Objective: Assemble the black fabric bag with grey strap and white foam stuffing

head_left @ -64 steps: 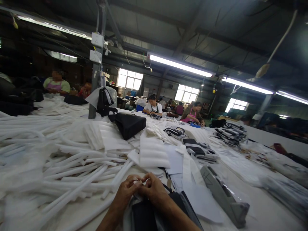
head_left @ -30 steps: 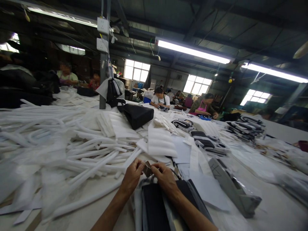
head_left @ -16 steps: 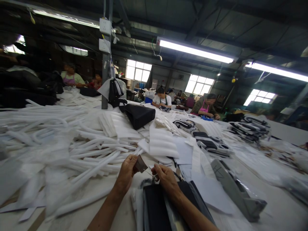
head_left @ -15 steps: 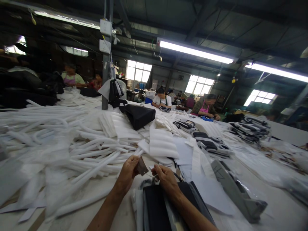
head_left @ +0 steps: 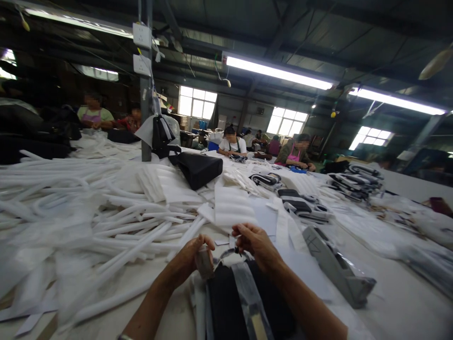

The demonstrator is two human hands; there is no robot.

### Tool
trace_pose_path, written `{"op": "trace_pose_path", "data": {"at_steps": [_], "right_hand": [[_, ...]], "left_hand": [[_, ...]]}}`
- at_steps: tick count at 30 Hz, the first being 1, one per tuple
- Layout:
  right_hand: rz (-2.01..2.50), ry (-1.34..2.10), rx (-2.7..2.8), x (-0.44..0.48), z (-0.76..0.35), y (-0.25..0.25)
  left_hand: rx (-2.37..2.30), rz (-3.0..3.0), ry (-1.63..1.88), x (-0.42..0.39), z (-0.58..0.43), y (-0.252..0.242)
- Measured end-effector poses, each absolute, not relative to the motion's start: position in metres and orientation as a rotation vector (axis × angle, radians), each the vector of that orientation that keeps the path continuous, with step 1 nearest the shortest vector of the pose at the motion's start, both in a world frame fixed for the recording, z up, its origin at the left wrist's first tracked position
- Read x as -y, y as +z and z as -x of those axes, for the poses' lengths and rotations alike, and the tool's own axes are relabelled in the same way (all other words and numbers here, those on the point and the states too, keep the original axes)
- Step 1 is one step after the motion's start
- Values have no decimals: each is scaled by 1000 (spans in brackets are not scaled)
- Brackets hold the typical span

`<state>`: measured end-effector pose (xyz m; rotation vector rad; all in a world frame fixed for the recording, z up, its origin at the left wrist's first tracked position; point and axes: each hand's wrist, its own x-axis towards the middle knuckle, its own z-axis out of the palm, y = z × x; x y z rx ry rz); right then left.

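A black bag in clear plastic wrap (head_left: 244,302) lies on the table right in front of me. My left hand (head_left: 189,259) is closed on a small brownish tag (head_left: 204,260) at the bag's top left corner. My right hand (head_left: 256,243) is just above the bag's top edge, with its fingers pinched on a thin string or loop that I cannot make out clearly. The two hands are a short gap apart.
A heap of white foam tubes (head_left: 116,222) and foam sheets (head_left: 231,208) covers the table to the left and ahead. Another black bag (head_left: 198,170) stands further back by a post (head_left: 145,94). A grey flat piece (head_left: 332,269) lies to the right. Several seated people work at the far end.
My left hand has come down toward the bag with the tag. My right hand has risen a little and moved right, widening the gap between the hands. The view has shifted slightly.
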<state>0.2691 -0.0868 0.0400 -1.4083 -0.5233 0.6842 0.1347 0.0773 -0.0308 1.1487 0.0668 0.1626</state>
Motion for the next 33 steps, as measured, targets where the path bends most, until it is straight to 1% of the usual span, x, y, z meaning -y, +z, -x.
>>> {"op": "trace_pose_path", "data": {"at_steps": [3, 6, 9, 12, 14, 16, 19, 21, 24, 27, 30, 33], "right_hand": [[1518, 581, 623, 122, -271, 58], [1762, 419, 705, 167, -275, 52], [1948, 282, 649, 216, -282, 29], [2001, 170, 468, 265, -293, 0], [1995, 143, 363, 292, -298, -20], [1964, 186, 306, 311, -300, -39], [1963, 280, 291, 321, -295, -62], [2009, 262, 339, 319, -289, -71], [2067, 182, 461, 314, -282, -75], [2061, 123, 532, 314, -282, -78], [2016, 84, 590, 317, -287, -86], [1964, 42, 629, 314, -289, -97]], "left_hand": [[-38, -1132, 144, -81, -131, -28], [-39, -1154, 166, -85, -128, -27], [-76, -1189, 224, -89, -128, -31], [-154, -1225, 274, -91, -131, -38], [-211, -1233, 273, -90, -135, -44], [-270, -1265, 277, -87, -141, -51], [-373, -1432, 373, -83, -150, -59], [-428, -1552, 443, -81, -154, -58], [-476, -1704, 521, -78, -153, -43], [-465, -1903, 610, -66, -155, -16], [-366, -2147, 592, -38, -175, 8], [-259, -2402, 475, -5, -206, 19]]}}
